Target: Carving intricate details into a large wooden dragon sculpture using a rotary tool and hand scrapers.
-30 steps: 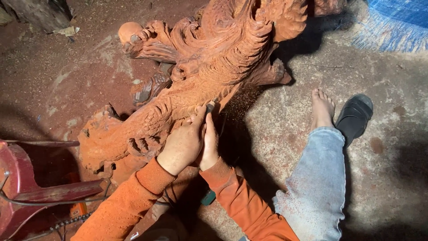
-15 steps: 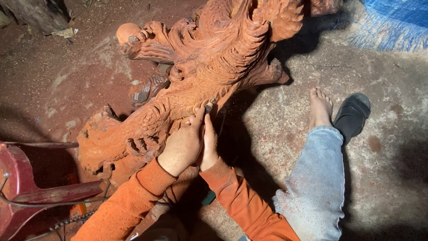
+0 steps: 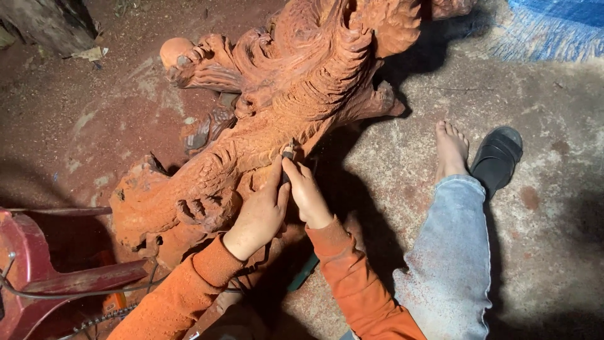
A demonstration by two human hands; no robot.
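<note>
Both hands pinching a small dark carving tool [image 3: 288, 157]: left hand [image 3: 258, 217] and right hand [image 3: 306, 195] closing on its shaft, tip pointing far, pressing into the large reddish-orange carved wooden sculpture [image 3: 283, 94] lying on the dusty floor [image 3: 535, 208], right hand nearer the tip

carving [image 3: 302, 94] on floor [image 3: 553, 126], sandal [image 3: 497, 154] right

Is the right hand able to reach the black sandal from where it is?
Probably not without leaning. The right hand is up against the carving holding a small tool, and the sandal lies well off beyond the bare foot. Nothing blocks the way.
</note>
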